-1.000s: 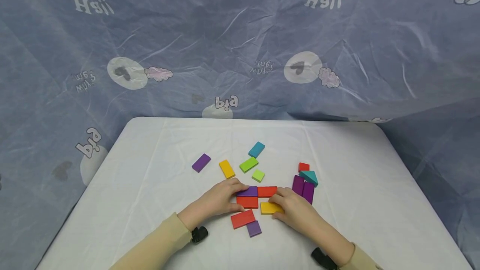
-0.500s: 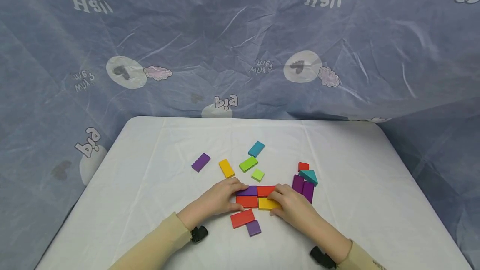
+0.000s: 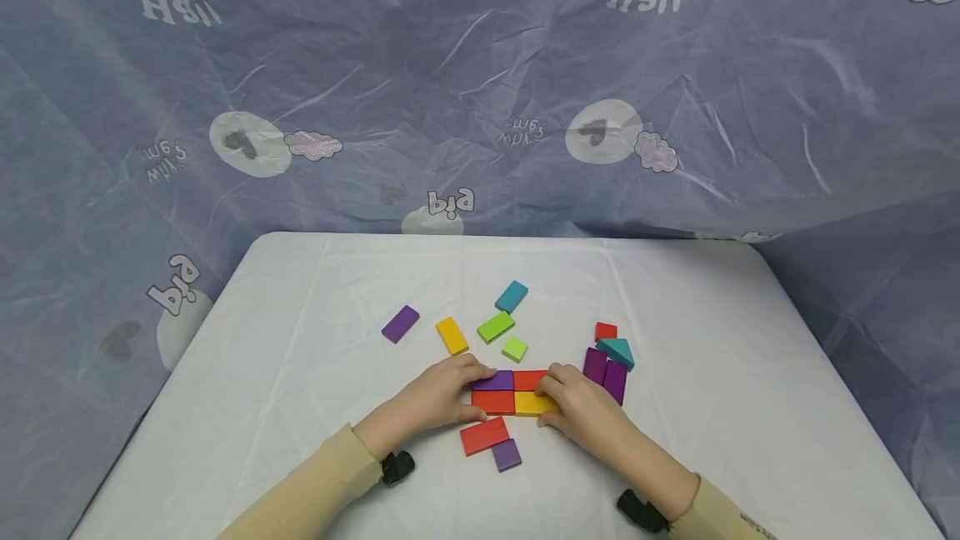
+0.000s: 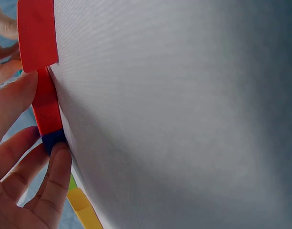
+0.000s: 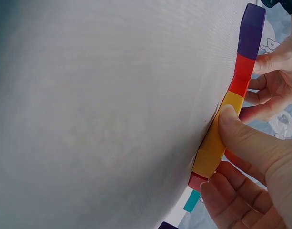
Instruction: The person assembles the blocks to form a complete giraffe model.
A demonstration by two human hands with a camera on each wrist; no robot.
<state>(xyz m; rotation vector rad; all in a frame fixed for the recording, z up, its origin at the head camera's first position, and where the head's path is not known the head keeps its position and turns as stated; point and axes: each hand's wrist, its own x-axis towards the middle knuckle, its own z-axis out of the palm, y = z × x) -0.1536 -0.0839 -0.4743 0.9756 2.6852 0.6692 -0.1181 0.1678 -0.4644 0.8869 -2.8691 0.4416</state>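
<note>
In the head view, four blocks lie edge to edge as a two-by-two rectangle: purple (image 3: 494,381) and red (image 3: 529,380) at the back, red (image 3: 492,403) and yellow (image 3: 531,404) at the front. My left hand (image 3: 437,392) holds the left pair, thumb at the front red block and fingers at the purple one. The left wrist view shows those fingers (image 4: 59,183) against the blue-purple end. My right hand (image 3: 592,411) grips the yellow block from the right; its thumb (image 5: 241,136) presses the front side, and the fingertips reach the back red block.
Just in front lie a loose red block (image 3: 483,436) and a small purple block (image 3: 507,454). Behind are purple (image 3: 401,324), yellow (image 3: 452,336), green (image 3: 496,327) and blue (image 3: 512,297) blocks. Dark purple blocks (image 3: 615,380) and a teal triangle (image 3: 617,351) lie right.
My right hand has slid the yellow block left and slightly back, closing the gap beside the front red block. The left hand has stayed in place.
</note>
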